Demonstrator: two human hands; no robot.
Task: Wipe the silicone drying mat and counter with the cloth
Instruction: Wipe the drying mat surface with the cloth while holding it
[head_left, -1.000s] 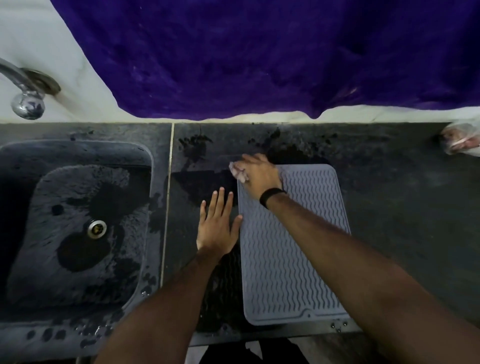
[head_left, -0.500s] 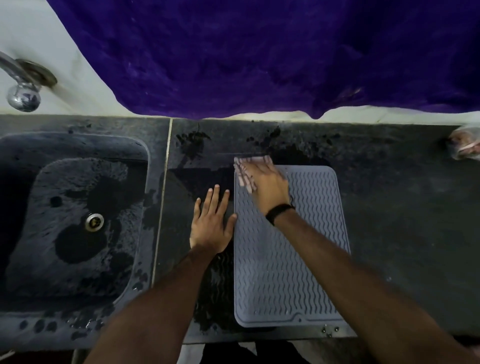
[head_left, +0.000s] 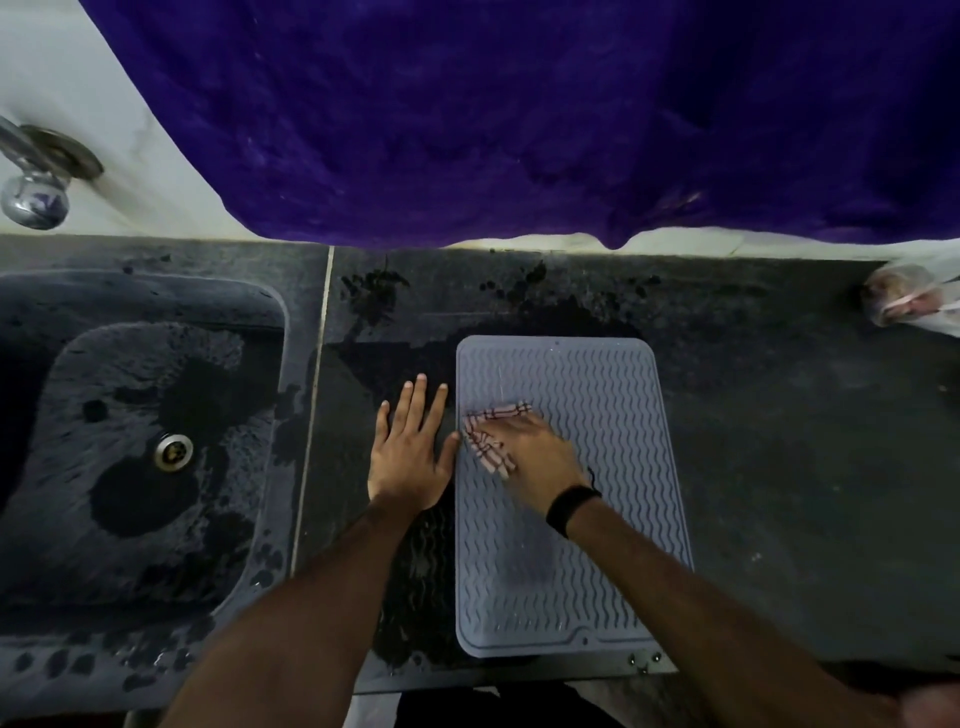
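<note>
Cloth (head_left: 493, 434) lies on the mat (head_left: 597, 415) near its left edge — pinned under the flat right hand (head_left: 535, 449), poking out past the fingertips. Left hand (head_left: 410, 447) spread flat on the counter (head_left: 779, 441) beside the mat — holding nothing.

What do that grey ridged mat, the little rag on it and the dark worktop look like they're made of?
The mat looks like soft silicone or rubber: matte grey, moulded wavy ridges, rounded corners. The cloth under the right hand appears to be woven fabric, pale with a dark check, crumpled. The counter looks like dark speckled stone, perhaps granite, dull where dry and darker in the wet patches.
</note>
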